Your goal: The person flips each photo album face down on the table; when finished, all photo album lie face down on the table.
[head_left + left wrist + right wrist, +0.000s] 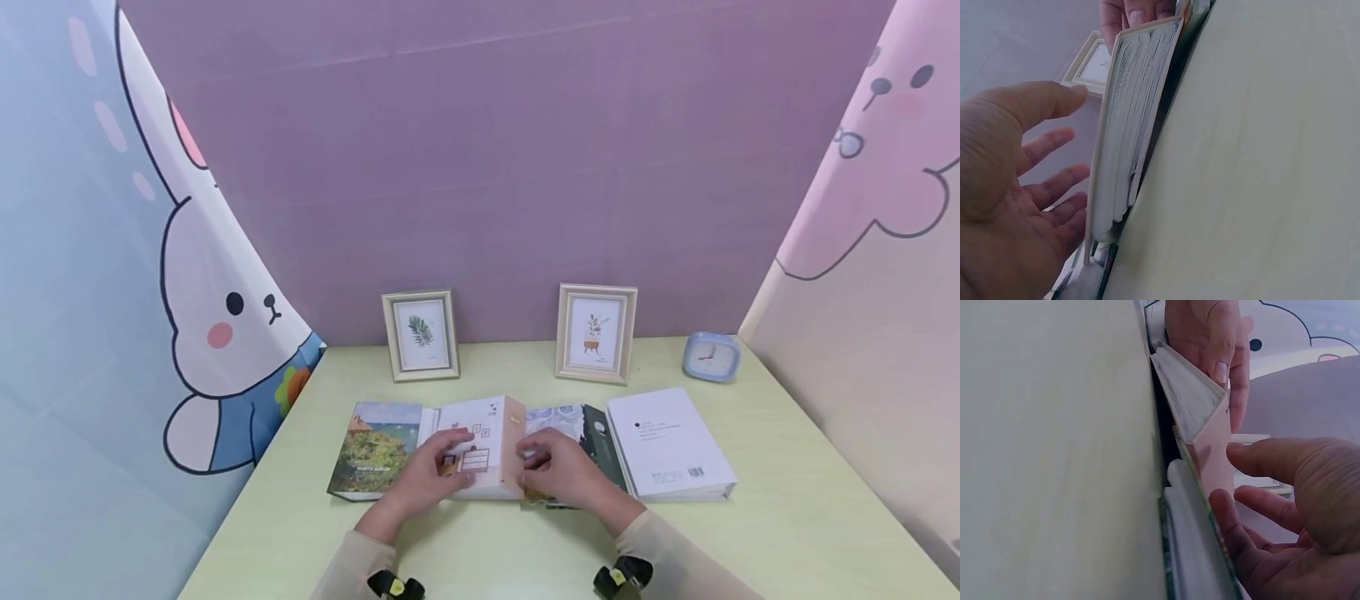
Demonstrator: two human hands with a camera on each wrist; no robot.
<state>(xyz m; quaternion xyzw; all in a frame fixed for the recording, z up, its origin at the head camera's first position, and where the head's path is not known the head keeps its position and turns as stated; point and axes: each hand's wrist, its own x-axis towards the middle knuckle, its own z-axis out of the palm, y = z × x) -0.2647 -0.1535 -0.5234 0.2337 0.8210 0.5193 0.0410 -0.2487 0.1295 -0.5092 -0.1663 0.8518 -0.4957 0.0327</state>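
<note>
A white photo album (480,458) with a pink-beige spine (512,446) lies partly over its neighbours, tilted, in the middle of the row. My left hand (427,475) is over its cover, fingers spread and loosely bent; the left wrist view shows the thumb apart from the album (1135,119). Beside the spine is my right hand (562,471), fingers bent loosely, fingertips at or very near the spine (1213,456). A landscape-covered album (382,450) lies to the left. A dark green album (600,433) lies partly under the right hand.
A thick white book (667,442) lies at the right end of the row. Two picture frames, one with a leaf (422,335) and one with a potted plant (596,333), stand behind. A blue clock (711,357) stands at the back right of the pale table (795,517).
</note>
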